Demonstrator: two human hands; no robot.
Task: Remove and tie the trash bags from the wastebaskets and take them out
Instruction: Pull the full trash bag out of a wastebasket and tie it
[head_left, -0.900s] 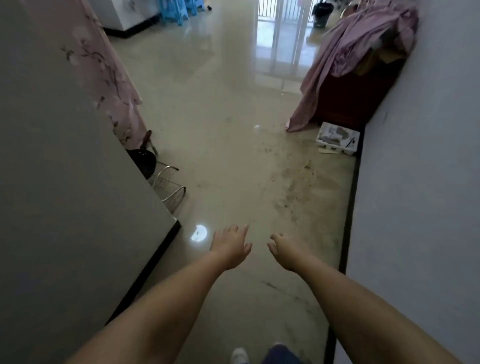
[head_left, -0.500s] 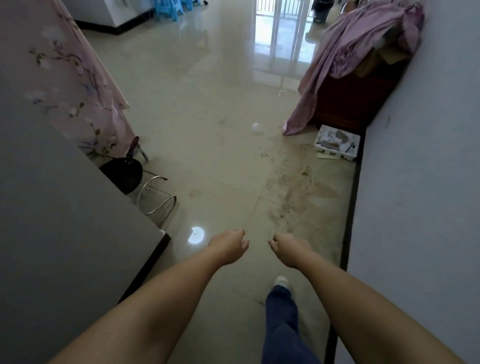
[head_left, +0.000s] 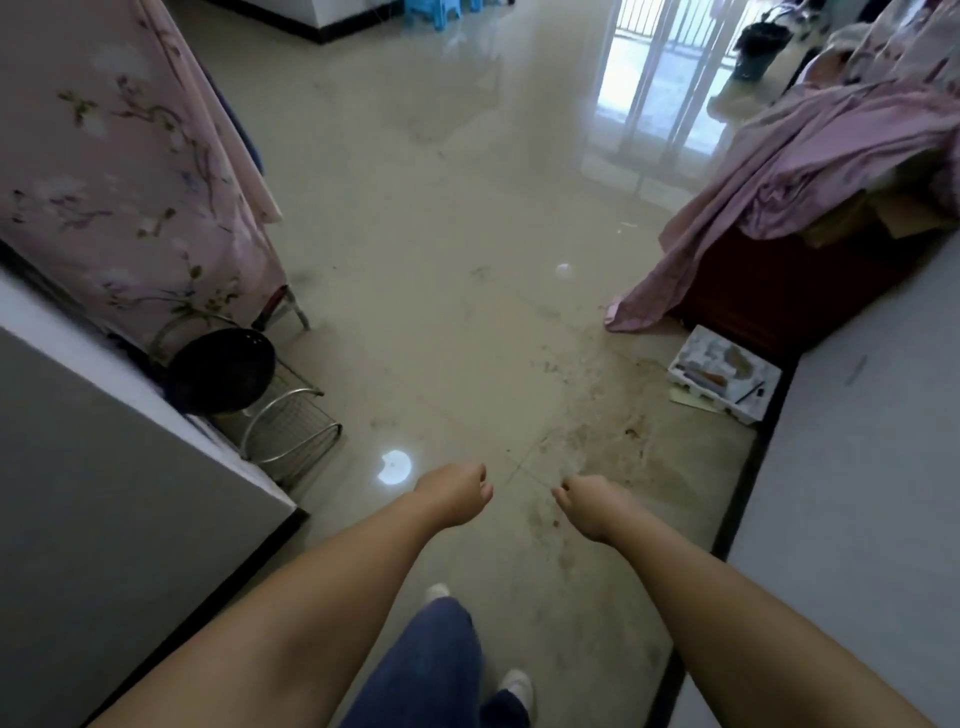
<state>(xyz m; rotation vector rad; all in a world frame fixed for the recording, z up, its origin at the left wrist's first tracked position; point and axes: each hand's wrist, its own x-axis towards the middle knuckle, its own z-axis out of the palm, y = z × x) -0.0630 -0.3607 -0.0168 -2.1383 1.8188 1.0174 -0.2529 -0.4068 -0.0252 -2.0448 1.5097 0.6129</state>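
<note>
Two bare hands out front over glossy beige tile floor (head_left: 441, 218), both empty. Left hand (head_left: 454, 493) curled loosely, fingers folded under, grip narrow, holding nothing. Right hand (head_left: 592, 506) likewise loosely curled, grip narrow, holding nothing. Hands apart, neither touching anything.

One dark round wastebasket with black trash bag (head_left: 761, 44) far off at top right, beside bright balcony doorway; bag rim bunched at top, details too small to tell. Well apart from both hands.

One leg in blue denim (head_left: 431, 660) forward at bottom centre; two white shoes (head_left: 517, 693) partly in view.

Left side: one pink floral cloth (head_left: 119, 171) draped, one black round stool seat (head_left: 223, 371) beneath it, one chrome wire rack (head_left: 291, 431) on floor just beside grey wall corner.

Right side: one mauve crumpled sheet (head_left: 810, 156) spilling over dark red wooden furniture, one white shallow tray (head_left: 724, 371) of small items on floor near it. Brown dirt smear (head_left: 597, 436) on tiles between tray and hands. Blue plastic stools (head_left: 431, 10) at top edge, count unclear.
</note>
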